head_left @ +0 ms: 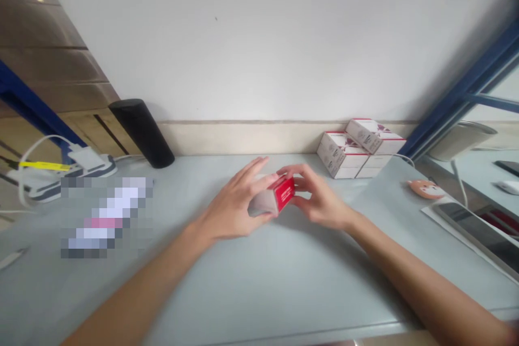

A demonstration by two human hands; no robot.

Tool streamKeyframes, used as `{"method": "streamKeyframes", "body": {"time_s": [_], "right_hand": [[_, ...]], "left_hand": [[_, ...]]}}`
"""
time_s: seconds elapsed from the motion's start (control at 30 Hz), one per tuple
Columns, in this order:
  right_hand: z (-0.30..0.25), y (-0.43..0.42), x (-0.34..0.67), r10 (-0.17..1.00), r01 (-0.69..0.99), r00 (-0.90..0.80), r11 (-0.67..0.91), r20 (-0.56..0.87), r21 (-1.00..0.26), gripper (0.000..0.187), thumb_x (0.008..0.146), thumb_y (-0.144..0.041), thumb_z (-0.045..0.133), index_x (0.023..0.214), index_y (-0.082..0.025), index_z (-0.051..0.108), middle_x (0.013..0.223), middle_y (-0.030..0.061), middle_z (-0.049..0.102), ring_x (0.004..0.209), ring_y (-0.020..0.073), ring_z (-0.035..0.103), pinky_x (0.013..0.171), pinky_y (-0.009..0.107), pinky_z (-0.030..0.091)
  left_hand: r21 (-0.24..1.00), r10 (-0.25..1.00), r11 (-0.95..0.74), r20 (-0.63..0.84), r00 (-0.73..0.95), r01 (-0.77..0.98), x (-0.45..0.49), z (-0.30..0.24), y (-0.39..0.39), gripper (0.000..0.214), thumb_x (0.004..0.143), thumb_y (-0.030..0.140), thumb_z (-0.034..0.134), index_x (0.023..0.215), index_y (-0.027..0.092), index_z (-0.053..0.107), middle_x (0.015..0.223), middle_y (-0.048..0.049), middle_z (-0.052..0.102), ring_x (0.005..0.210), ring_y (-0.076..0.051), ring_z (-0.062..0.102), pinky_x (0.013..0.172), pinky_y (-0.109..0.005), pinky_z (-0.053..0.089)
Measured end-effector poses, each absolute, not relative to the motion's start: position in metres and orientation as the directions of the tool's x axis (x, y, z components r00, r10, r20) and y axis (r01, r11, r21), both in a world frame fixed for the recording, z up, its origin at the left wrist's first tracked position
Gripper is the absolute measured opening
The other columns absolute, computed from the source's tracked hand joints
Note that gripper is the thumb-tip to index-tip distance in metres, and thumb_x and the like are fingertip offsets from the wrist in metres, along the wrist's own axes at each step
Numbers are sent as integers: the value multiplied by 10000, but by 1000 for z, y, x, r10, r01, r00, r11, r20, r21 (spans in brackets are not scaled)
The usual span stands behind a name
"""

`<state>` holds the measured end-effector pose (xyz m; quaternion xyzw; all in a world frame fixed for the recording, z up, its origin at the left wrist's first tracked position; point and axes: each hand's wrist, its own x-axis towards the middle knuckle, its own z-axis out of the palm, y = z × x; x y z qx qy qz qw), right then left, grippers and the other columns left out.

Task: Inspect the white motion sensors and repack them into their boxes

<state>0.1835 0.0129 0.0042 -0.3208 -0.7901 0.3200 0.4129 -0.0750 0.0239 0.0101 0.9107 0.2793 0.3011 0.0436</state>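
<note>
A small red and white cardboard box [265, 201] is held tilted above the table, between my two hands. My left hand [237, 203] wraps around its left end, with the thumb along the lower edge and the fingers over the top. On the other side, my right hand [320, 197] pinches the red end with thumb and fingertips. White lettering shows on the red face, too small to read. Part of the box is hidden behind my left fingers.
Several white and red boxes [344, 157] are stacked at the back right against the wall. A black cylinder [144, 132] stands at the back left. A power strip [73, 175], a pixelated object [105, 216], an orange animal-shaped item [426, 188] and a dark phone-like slab [474, 227] lie around the table.
</note>
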Motion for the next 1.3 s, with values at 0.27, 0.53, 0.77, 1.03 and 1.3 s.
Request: {"method": "streamKeyframes", "body": {"time_s": [0.27,0.53,0.77,1.03,1.3], "right_hand": [[-2,12,187,642,556,-446,745,623,-369,276,850,-32,557,969,-281,540,1416,60,651,1094,260,736,768,374,582],[16,3,180,592,467,-542,803,597,-371,458,674,-36,553,1061,-281,534,1170,58,715,1177,327,642,1031,514,459],[2,8,176,641,459,-594,766,486,-450,791,700,-56,530,1457,-278,473,1069,46,689,980,264,648,1007,480,448],[11,0,169,606,363,-606,787,516,-498,340,939,-97,481,1164,-247,687,1182,67,723,1081,239,664,971,414,482],[-8,4,162,754,528,-479,657,451,-538,411,1066,-337,541,1473,-285,514,989,23,756,797,181,670,801,329,522]], "left_hand": [[364,697,-717,343,630,595,-75,13,28,856,851,442,807,1585,394,370,1516,-48,552,1368,-307,551,1158,-464,475],[132,680,-661,523,515,739,-79,-2,36,658,948,408,710,1546,419,438,1359,-87,542,1239,-310,561,1097,-493,475],[78,647,-646,582,492,759,-78,-7,35,572,921,369,751,1439,383,509,1410,-107,488,1269,-319,553,1082,-505,495],[29,609,-648,621,494,762,-75,1,30,430,908,303,739,1317,308,610,1376,-118,484,1199,-313,587,1027,-484,527],[-35,581,-660,609,539,751,-70,-1,26,700,887,319,762,1537,326,500,1300,-115,537,1183,-319,595,1076,-484,484]]}}
